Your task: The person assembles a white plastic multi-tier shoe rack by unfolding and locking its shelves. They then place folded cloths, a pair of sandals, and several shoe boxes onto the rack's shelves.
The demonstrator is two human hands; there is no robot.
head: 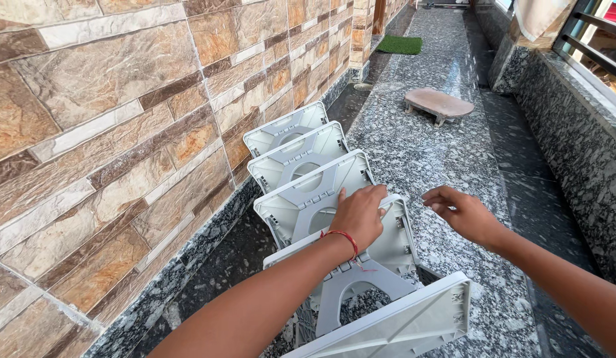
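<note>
Several white plastic folding stools lean in a row against the stone-tiled wall, undersides facing me. My left hand (359,213), a red thread on its wrist, rests palm-down on the top edge of the fourth folded stool (387,248). Behind it stands the third stool (314,192), with two more stools (291,149) further back. My right hand (462,211) hovers just right of that stool's corner, fingers loosely curled and empty. The nearest stool (401,321) tilts toward me at the bottom of the view.
A stone-tiled wall (109,132) runs along the left. The speckled granite floor (440,159) stretches ahead, with a low round pinkish stool (439,104) and a green mat (399,44) further on. A granite parapet (573,113) lines the right side.
</note>
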